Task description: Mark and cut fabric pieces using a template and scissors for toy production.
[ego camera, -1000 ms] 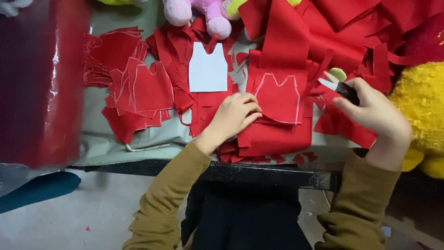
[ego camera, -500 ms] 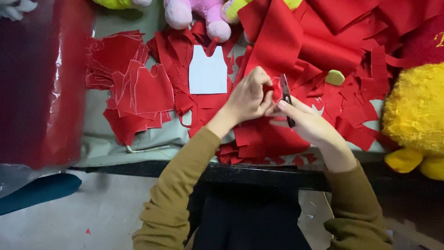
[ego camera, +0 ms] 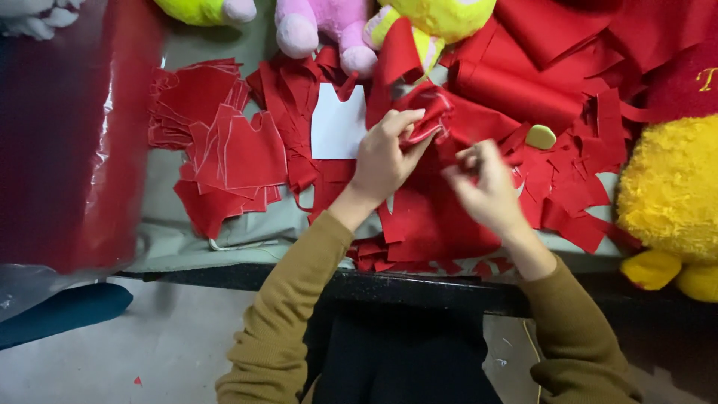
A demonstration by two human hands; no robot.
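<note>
My left hand point(ego camera: 383, 155) pinches a folded piece of red fabric point(ego camera: 432, 114) and lifts it above the pile of red scraps point(ego camera: 426, 224). Just to its right, my right hand point(ego camera: 488, 188) hovers over the scraps, blurred by motion. Its fingers are curled, and I cannot tell whether it holds anything. A white paper template point(ego camera: 338, 123) lies on the red cloth left of my left hand. A small yellow-green oval chalk point(ego camera: 541, 137) rests on the scraps right of my right hand.
A stack of cut red pieces point(ego camera: 224, 146) lies on the grey table cover point(ego camera: 224, 236) to the left. A dark red fabric roll point(ego camera: 67, 135) stands far left. Plush toys line the back point(ego camera: 318, 26) and right point(ego camera: 669, 198). The black table edge point(ego camera: 426, 288) runs below.
My left hand has picked up a red piece and raised it. My right hand moved from the right side to the middle; the scissors it held are no longer visible. The view shifted.
</note>
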